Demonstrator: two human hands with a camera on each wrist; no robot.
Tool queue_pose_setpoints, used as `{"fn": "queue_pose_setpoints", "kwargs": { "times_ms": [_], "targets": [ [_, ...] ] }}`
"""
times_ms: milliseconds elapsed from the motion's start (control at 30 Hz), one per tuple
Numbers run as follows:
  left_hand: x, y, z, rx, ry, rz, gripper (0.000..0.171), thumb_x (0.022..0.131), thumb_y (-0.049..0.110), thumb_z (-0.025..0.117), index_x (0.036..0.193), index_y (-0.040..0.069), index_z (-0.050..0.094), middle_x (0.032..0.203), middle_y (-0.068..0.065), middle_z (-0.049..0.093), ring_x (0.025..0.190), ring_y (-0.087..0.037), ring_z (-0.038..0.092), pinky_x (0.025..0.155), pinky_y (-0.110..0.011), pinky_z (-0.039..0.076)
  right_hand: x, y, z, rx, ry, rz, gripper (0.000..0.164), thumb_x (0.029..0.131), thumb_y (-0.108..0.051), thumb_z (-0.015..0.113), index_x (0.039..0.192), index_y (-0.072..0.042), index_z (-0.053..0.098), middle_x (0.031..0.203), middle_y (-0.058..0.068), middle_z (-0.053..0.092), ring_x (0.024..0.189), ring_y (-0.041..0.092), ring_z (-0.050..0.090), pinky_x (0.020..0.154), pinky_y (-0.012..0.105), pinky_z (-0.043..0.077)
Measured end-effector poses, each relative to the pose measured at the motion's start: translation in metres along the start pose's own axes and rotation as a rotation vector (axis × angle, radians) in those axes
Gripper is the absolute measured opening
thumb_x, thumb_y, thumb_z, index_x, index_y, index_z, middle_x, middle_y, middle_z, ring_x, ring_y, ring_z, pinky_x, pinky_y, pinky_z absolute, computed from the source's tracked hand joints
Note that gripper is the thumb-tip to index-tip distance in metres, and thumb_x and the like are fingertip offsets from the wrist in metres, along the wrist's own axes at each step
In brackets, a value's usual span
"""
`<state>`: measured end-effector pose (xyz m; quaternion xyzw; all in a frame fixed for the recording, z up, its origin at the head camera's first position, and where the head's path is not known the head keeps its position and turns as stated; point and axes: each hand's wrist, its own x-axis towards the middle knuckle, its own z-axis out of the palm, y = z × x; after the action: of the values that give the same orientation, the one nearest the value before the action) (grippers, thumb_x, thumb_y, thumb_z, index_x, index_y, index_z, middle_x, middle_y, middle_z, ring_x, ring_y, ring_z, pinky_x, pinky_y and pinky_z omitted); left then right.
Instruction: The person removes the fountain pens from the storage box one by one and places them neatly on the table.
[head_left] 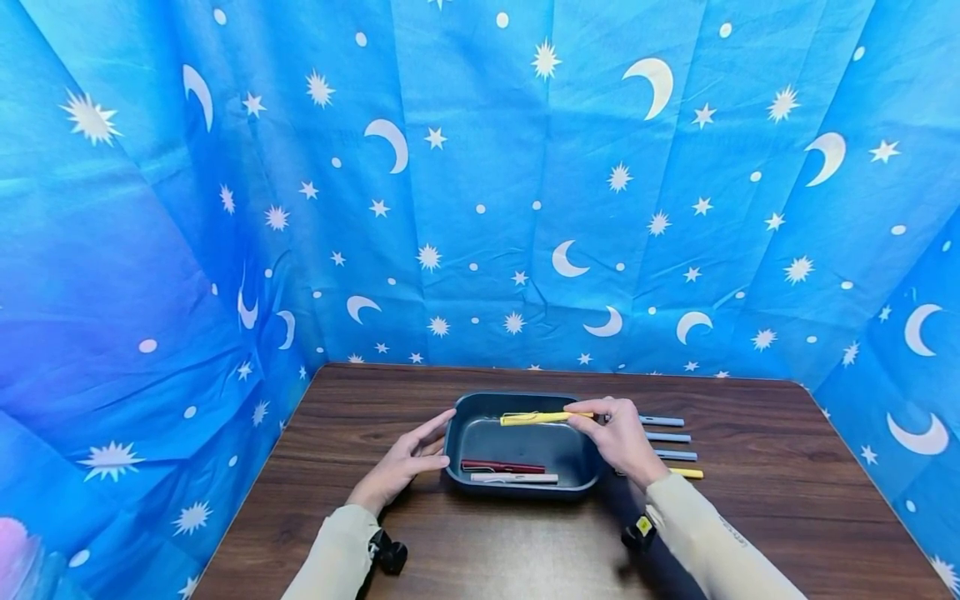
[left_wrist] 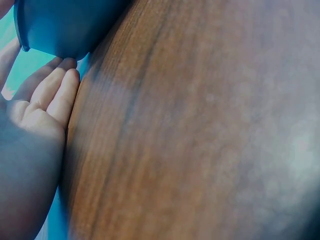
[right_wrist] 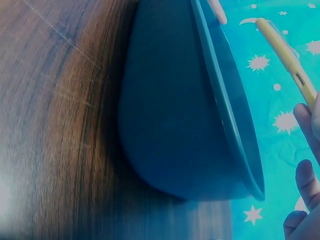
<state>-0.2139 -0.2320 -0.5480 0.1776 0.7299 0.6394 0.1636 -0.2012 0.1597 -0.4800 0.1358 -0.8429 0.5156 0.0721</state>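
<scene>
One yellow pen is above the dark tray at the head frame's lower centre, long axis roughly left to right, its right end pinched by the nearer right hand, while the left hand, fingers extended, touches the tray's left side.

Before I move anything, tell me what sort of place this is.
Probably a makeshift indoor booth for recording handwork, though I can't be sure: blue moon-and-star cloth hangs behind and on both sides of a wood-grain table, and black wrist devices show by the sleeves.
</scene>
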Motion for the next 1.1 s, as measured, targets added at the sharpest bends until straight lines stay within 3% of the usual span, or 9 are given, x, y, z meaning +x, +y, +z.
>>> {"fn": "queue_pose_setpoints", "kwargs": {
  "times_ms": [167,400,600,767,1100],
  "targets": [
    [0.000,0.000,0.000,0.001,-0.008,0.002,0.070,0.104,0.015,0.067,0.165,0.029,0.036,0.173,-0.004,0.028,0.157,-0.032,0.032,0.125,-0.047,0.030,-0.005,0.003,-0.007,0.006,0.036,-0.004,0.017,0.099,-0.012,0.073,0.113,-0.010,0.083,0.109,0.003,0.079,0.098,0.020,0.066,0.077,0.024,0.058],
    [0.000,0.000,0.000,-0.001,-0.002,-0.005,0.069,0.104,0.016,0.068,0.164,0.030,0.038,0.172,-0.003,0.029,0.156,-0.032,0.033,0.126,-0.051,0.028,-0.009,0.009,-0.015,0.040,0.059,0.018,0.018,0.099,-0.016,0.073,0.113,-0.008,0.081,0.100,0.009,0.075,0.065,0.020,0.055,0.056,0.024,0.047],
    [-0.001,0.000,0.001,-0.002,-0.006,-0.016,0.069,0.104,0.017,0.068,0.164,0.031,0.038,0.173,-0.003,0.028,0.156,-0.032,0.034,0.126,-0.051,0.028,-0.015,0.013,-0.026,0.042,0.075,0.019,0.019,0.099,-0.018,0.075,0.112,-0.007,0.082,0.101,0.009,0.078,0.077,0.027,0.067,0.062,0.025,0.055],
    [0.000,0.000,0.000,-0.007,0.001,-0.013,0.069,0.103,0.020,0.069,0.164,0.031,0.038,0.172,-0.002,0.029,0.156,-0.032,0.034,0.126,-0.052,0.028,-0.020,0.016,-0.037,0.011,0.124,0.051,0.015,0.096,-0.019,0.079,0.108,-0.010,0.083,0.104,0.007,0.080,0.090,0.016,0.071,0.069,0.025,0.058],
    [0.000,-0.002,0.000,-0.005,-0.005,-0.006,0.068,0.104,0.015,0.067,0.164,0.031,0.038,0.173,-0.003,0.028,0.156,-0.033,0.034,0.126,-0.053,0.027,-0.034,0.026,-0.058,-0.005,0.150,0.116,0.018,0.091,-0.022,0.085,0.107,-0.014,0.085,0.096,0.003,0.079,0.080,0.019,0.056,0.064,0.026,0.045]
  ]
}}
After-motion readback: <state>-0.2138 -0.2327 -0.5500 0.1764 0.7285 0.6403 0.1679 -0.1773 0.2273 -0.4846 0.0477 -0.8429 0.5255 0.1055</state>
